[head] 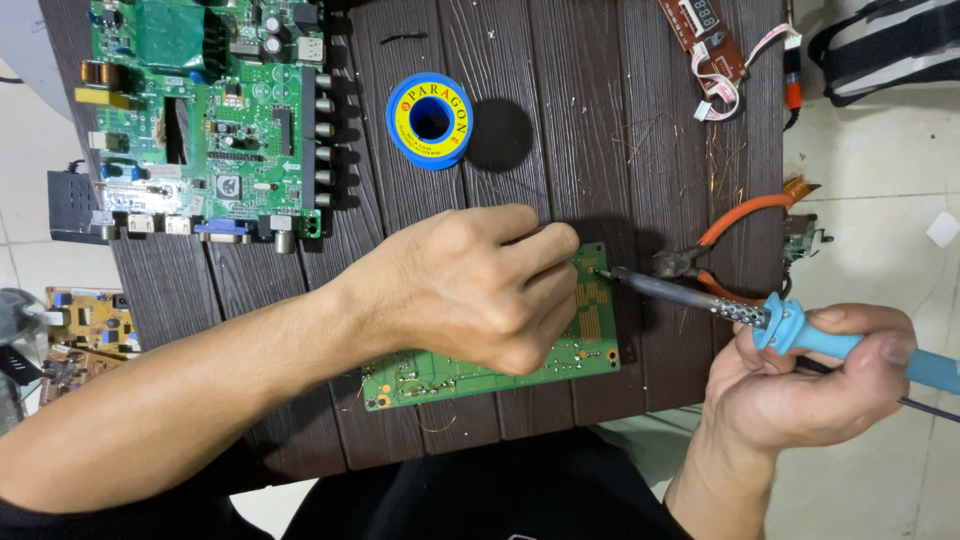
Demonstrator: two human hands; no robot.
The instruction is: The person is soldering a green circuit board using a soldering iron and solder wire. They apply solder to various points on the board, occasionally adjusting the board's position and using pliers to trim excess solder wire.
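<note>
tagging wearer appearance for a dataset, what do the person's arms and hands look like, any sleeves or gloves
Both hands are bare: no gloves, rings or watch show on the left hand or the right hand. The left forearm is uncovered along its whole visible length, and the right wrist shows no sleeve either. Dark clothing appears at the bottom edge.

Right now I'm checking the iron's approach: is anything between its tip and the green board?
Nothing visible blocks it. The soldering iron in the right hand has its tip at the edge of the green board; the left hand sits beside it, and the orange pliers lie behind.
</note>
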